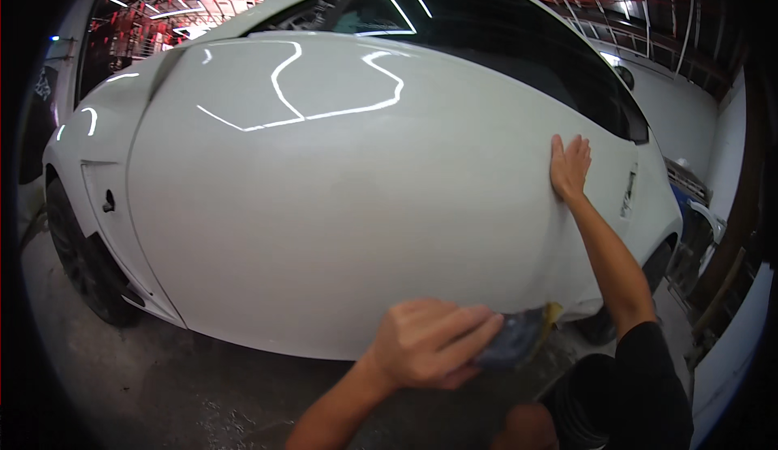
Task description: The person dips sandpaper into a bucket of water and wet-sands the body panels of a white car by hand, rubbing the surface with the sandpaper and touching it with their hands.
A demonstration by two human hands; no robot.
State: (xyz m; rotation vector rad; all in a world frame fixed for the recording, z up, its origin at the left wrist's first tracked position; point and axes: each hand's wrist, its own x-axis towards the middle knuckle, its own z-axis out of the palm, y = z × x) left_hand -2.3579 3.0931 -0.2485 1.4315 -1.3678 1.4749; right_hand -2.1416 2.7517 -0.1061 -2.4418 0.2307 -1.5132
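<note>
A white car door [348, 207] fills most of the head view, with glossy light reflections across its upper part. My left hand [429, 345] is closed around a dark, flat squeegee-like pad [510, 336] with a yellowish edge, held low in front of the door; whether it touches the panel I cannot tell. My right hand [571, 166] lies open with fingers pointing up on the door, below the rear of the dark side window [519, 61]. To its right is a handle recess [628, 195].
The car's front wheel [81, 264] stands at the left and a rear wheel [655, 268] at the right, on a grey concrete floor [162, 385]. Loose body parts [705, 223] and a leaning pale panel [733, 353] are at the right. My bent leg shows at the bottom.
</note>
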